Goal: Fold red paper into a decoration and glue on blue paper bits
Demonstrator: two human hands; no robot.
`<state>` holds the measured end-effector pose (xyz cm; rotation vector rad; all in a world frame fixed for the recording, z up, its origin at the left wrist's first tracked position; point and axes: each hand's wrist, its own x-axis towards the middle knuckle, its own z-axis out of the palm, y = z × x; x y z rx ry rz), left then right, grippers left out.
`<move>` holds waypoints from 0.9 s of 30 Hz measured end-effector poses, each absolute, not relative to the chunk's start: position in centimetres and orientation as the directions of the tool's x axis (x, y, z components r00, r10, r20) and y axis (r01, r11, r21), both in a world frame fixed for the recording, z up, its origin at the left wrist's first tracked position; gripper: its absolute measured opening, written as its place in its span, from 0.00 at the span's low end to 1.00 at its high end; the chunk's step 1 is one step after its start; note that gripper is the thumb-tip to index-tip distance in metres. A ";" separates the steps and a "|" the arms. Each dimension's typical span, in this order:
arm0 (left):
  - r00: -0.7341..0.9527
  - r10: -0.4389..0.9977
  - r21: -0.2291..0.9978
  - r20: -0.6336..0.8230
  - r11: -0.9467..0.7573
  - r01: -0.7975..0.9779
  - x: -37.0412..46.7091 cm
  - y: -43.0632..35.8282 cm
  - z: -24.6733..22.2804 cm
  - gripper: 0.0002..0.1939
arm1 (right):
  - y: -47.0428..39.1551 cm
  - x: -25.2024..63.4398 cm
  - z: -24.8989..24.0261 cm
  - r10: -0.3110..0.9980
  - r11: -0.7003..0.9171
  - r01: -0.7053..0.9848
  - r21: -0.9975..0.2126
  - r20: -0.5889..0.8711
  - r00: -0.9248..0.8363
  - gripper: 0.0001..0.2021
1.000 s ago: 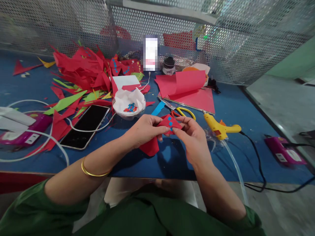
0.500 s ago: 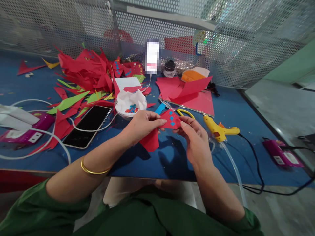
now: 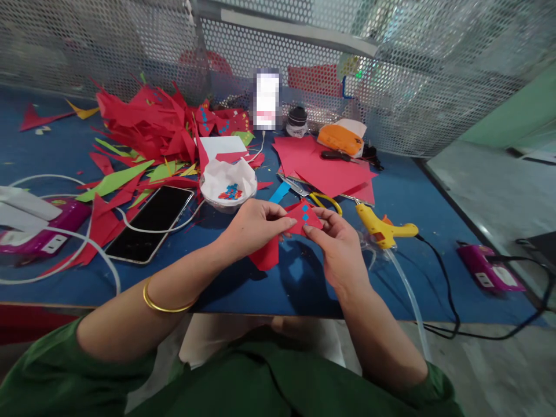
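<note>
A folded red paper piece point(image 3: 263, 255) with blue diamonds on its upper part is between my two hands, above the blue table's front part. My left hand point(image 3: 256, 225) pinches it from the left, thumb on top. From the right, my right hand point(image 3: 341, 243) grips it, its thumb lying just below the diamonds. Just beyond my hands are scissors point(image 3: 325, 201) with yellow handles and a blue strip point(image 3: 279, 192). A bowl point(image 3: 229, 180) lined with white paper holds small blue and orange-red bits.
Red paper scraps point(image 3: 143, 124) pile up at the back left, near a black phone point(image 3: 152, 225). Flat red sheets point(image 3: 324, 168) carry a dark-handled tool point(image 3: 336, 155). At right are a yellow glue gun point(image 3: 384, 227) and a purple power strip point(image 3: 489, 267) with cables.
My right thumb has shifted left over the red paper, covering the lowest diamond. The raised red sheet at the back now lies flat, showing the dark-handled tool. The view has shifted slightly.
</note>
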<state>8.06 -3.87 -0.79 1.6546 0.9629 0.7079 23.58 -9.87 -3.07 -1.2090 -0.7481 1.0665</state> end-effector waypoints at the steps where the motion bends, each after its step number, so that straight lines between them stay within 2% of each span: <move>1: 0.502 0.865 0.963 -0.023 -0.116 0.243 8.1 -3.9 -0.7 0.11 | -9.9 23.6 -3.0 0.931 0.005 -0.245 -0.970 -0.085 0.354 0.20; 6: 0.479 0.875 0.974 -0.073 -0.041 0.224 8.1 -4.0 -0.3 0.11 | -10.0 23.6 -2.7 0.926 -0.028 -0.278 -0.960 -0.130 0.355 0.22; 10: 0.467 0.878 0.973 -0.102 -0.008 0.229 8.1 -4.0 -0.1 0.11 | -9.9 23.7 -3.0 0.928 -0.008 -0.260 -0.966 -0.104 0.357 0.22; 14: 0.465 0.880 0.973 -0.101 -0.011 0.232 8.2 -3.8 -0.3 0.13 | -10.0 23.9 -3.4 0.914 0.069 -0.143 -0.987 0.005 0.405 0.19; 16: 0.460 0.884 0.974 -0.078 -0.031 0.225 8.2 -3.7 -0.4 0.14 | -10.3 24.0 -3.4 0.869 0.172 0.039 -0.984 0.170 0.465 0.19; 18: 0.455 0.889 0.973 -0.044 -0.065 0.221 8.1 -3.7 -0.6 0.15 | -10.6 24.1 -3.1 0.777 0.281 0.330 -0.901 0.415 0.474 0.17; 21: 0.440 0.898 0.968 0.000 -0.110 0.225 8.1 -3.7 -0.9 0.15 | -11.0 24.1 -2.7 0.664 0.364 0.680 -0.636 0.689 0.290 0.07; 24: 0.424 0.905 0.960 0.033 -0.148 0.240 8.0 -3.9 -1.0 0.16 | -11.0 24.1 -2.7 0.626 0.413 0.794 -0.447 0.773 0.109 0.03; 27: 0.407 0.910 0.942 0.073 -0.196 0.271 8.1 -4.1 -1.0 0.17 | -10.9 24.1 -2.9 0.626 0.420 0.821 -0.386 0.778 0.046 0.04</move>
